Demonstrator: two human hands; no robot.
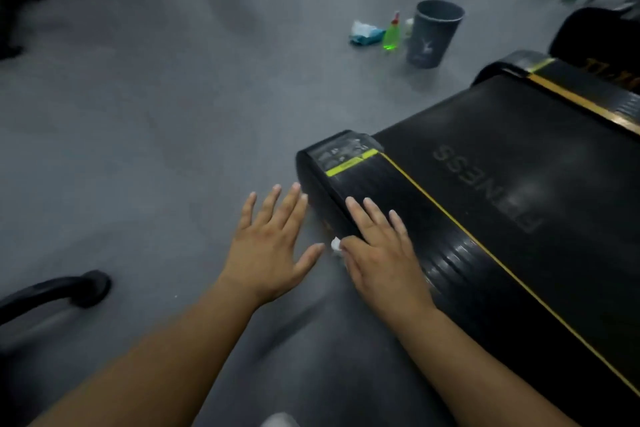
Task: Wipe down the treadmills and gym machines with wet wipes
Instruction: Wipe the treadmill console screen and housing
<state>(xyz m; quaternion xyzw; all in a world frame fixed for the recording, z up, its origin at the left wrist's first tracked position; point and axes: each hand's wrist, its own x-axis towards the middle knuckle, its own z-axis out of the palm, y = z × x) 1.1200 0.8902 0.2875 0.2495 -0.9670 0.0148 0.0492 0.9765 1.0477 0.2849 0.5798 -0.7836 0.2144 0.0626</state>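
- Two bare hands sit at the lower centre of the frame, both with fingers straight.
- The right hand (381, 253) lies flat on the ribbed black side rail (384, 185) of a treadmill (502, 135). Its fingers are stretched and close together, pressing a white wet wipe (335, 245); only a small crumpled corner of it shows beside the thumb.
- The left hand (270, 246) is spread wide with fingers splayed and holds nothing. It is just left of the rail's rounded end, and whether it touches the grey floor (138, 114) cannot be told.
- The treadmill fills the right side of the frame, with a thin yellow stripe between the rail and the dark belt (571, 184), which carries pale lettering.
- Right of upper centre, a grey waste bin (434, 35) stands on the floor. A green spray bottle (393, 33) is just beside it and a teal pack of wipes (365, 34) is next to the bottle, all well apart from the hands.
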